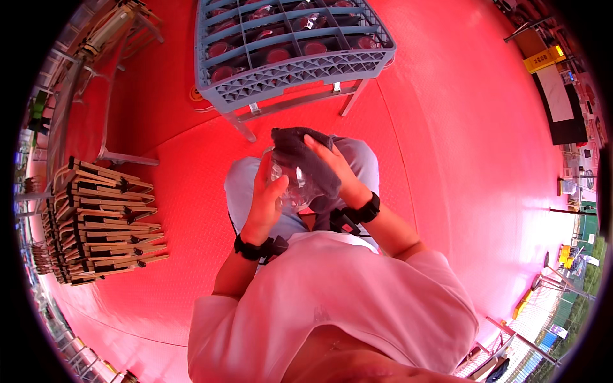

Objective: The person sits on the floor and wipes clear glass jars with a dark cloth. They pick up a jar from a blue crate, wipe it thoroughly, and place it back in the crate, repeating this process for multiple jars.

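A clear, see-through vessel (pixel 292 185), probably a drinking glass, is held above my lap. My left hand (pixel 265 195) grips its left side, thumb across the front. My right hand (pixel 338 167) has its fingers closed on a dark grey cloth (pixel 305 158), which covers the vessel's upper right part. Under the cloth the vessel's full shape is hidden. Just beyond my knees stands a blue-grey glass rack (pixel 297 80), with clear glasses in its compartments.
The rack rests on a metal stand (pixel 287 110). At the left, folded tan-and-black frames (pixel 112 220) are stacked on the red floor (pixel 204 179), below a metal-framed table (pixel 128 157). A yellow sign (pixel 544 59) stands at the far right.
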Tool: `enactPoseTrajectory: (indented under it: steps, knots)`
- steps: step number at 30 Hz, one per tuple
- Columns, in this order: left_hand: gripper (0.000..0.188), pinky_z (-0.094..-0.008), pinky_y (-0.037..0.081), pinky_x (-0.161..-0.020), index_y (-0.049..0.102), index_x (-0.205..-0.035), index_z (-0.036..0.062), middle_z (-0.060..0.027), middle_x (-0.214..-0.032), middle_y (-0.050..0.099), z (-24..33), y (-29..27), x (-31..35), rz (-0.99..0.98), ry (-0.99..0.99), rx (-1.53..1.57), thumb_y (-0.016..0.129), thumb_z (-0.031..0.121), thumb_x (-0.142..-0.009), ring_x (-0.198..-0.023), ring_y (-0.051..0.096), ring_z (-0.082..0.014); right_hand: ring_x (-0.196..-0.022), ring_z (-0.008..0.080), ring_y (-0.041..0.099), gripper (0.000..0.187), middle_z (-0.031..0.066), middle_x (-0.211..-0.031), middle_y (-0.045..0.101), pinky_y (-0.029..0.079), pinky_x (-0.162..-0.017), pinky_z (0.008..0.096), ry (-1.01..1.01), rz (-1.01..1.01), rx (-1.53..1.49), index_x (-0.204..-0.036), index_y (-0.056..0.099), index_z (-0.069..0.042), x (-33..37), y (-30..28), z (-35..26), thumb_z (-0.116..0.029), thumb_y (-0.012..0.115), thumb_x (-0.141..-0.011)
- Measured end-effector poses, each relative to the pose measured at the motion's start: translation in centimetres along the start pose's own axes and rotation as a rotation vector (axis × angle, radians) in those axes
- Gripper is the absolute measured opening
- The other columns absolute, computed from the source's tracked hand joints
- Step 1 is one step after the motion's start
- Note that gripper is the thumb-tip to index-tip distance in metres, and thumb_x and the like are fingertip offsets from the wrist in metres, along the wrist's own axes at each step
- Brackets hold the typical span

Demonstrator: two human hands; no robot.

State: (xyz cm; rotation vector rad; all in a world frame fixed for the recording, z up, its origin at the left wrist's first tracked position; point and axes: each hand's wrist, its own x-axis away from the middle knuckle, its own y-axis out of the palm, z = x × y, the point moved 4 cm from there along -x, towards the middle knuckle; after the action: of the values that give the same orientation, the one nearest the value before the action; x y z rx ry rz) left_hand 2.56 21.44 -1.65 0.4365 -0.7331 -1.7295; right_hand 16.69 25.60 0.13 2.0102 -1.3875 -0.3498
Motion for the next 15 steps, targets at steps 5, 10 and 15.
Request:
enactPoseTrajectory:
  steps: [5, 10, 15]
  knots:
    - [0.057, -0.0351, 0.048, -0.1, 0.035, -0.146, 0.0029, -0.0097, -0.137, 0.051, 0.3, 1.1, -0.4, 0.036, 0.014, 0.026, 0.058, 0.024, -0.099, -0.124, 0.055, -0.0196, -0.108, 0.0107, 0.059, 0.041, 0.0059, -0.122, 0.064, 0.048, -0.094, 0.0274, -0.216, -0.022, 0.228, -0.135, 0.054, 0.002, 0.3, 0.1, -0.2, -0.026, 0.051, -0.104]
    - [0.054, -0.033, 0.051, -0.094, 0.038, -0.143, 0.0013, -0.0103, -0.127, 0.058, 0.2, -0.1, -0.9, 0.105, 0.087, -0.072, 0.054, 0.03, -0.101, -0.118, 0.058, -0.0187, -0.115, 0.0123, 0.057, 0.04, 0.0074, -0.13, 0.06, 0.047, -0.098, 0.0279, -0.238, -0.014, 0.219, -0.139, 0.051, 0.001, 0.8, -1.0, 1.4, -0.019, 0.05, -0.104]
    - [0.046, -0.0328, 0.048, -0.091, 0.049, -0.131, -0.0013, -0.0095, -0.118, 0.061, 0.8, -0.5, -1.0, 0.134, 0.28, -0.347, 0.053, 0.033, -0.101, -0.107, 0.058, -0.0179, -0.116, 0.0126, 0.056, 0.038, 0.007, -0.131, 0.06, 0.046, -0.1, 0.0278, -0.264, 0.035, 0.289, -0.138, 0.051, 0.0, 1.4, -1.7, 2.7, -0.016, 0.049, -0.104]
